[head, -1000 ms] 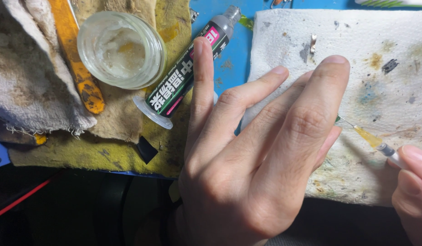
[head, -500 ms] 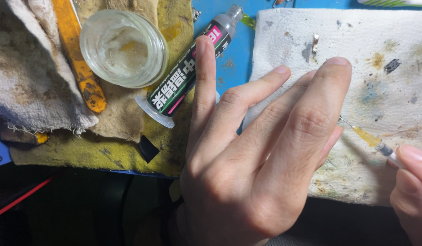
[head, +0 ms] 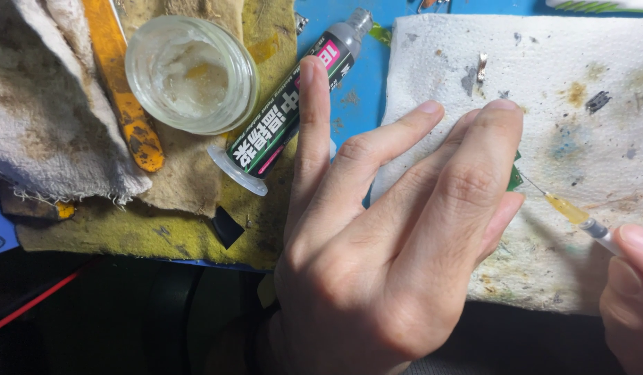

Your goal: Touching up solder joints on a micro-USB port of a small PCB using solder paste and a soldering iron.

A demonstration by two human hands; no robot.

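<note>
— Where was the needle applicator (head: 578, 217) at that point?

— Over the stained white paper towel (head: 578, 76), near its right edge. My right hand (head: 630, 298) pinched the barrel between fingertips at the towel's lower right corner, with the fine metal tip aimed left toward my other hand.

— And the left hand (head: 391, 250)?

— Spread flat, fingers released and splayed, pressing on the towel's left side. A sliver of something green (head: 514, 177) peeked out under the fingertips; I couldn't tell what it was.

— How did the applicator feel to handle?

— I'd judge it very light, a slim plastic body with an amber hub and a thin needle that would bend easily. Best held on the barrel, well back from the tip.

— What lay left of the towel?

— A dark syringe tube (head: 294, 104) with a flared flange, lying diagonally on the blue mat (head: 356, 90). Further left, a small round glass jar (head: 191, 73) with cloudy residue sat on grubby yellowed rags (head: 51, 125), beside an orange-stained flat stick (head: 123, 90).
</note>
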